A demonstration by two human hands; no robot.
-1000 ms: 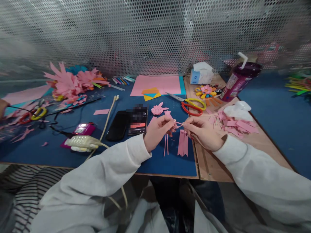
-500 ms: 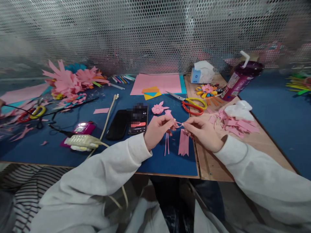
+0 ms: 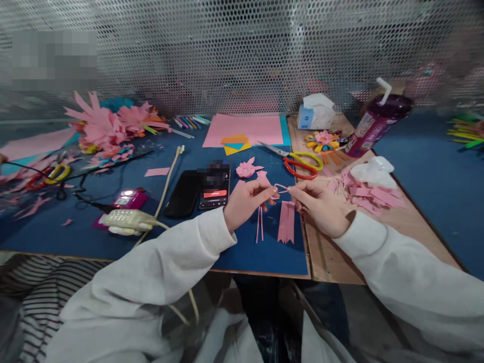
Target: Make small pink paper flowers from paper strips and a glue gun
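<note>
A thin pink paper strip (image 3: 282, 187), bent into a narrow loop, spans the gap between my two hands. My left hand (image 3: 251, 201) pinches its left end between thumb and fingertips. The right end is pinched by my right hand (image 3: 317, 202). Below the hands, pink paper pieces with notched ends (image 3: 286, 224) lie on the blue table, with two narrow pink strips (image 3: 259, 226) to their left. Just beyond my left hand sits a pink paper flower (image 3: 246, 169). Scissors (image 3: 298, 160) with red and yellow handles rest past my right hand.
Two phones (image 3: 183, 194) lie left of my hands, near a power strip (image 3: 130, 220) and cable. Pink scraps (image 3: 374, 194) cover part of the wooden board at right, near a purple bottle (image 3: 378, 123) and a tissue box (image 3: 315, 115). Finished paper flowers (image 3: 102, 121) are piled back left.
My hands have moved slightly apart, and the pink strip between them now shows as a wider open loop. Both hands keep their pinch.
</note>
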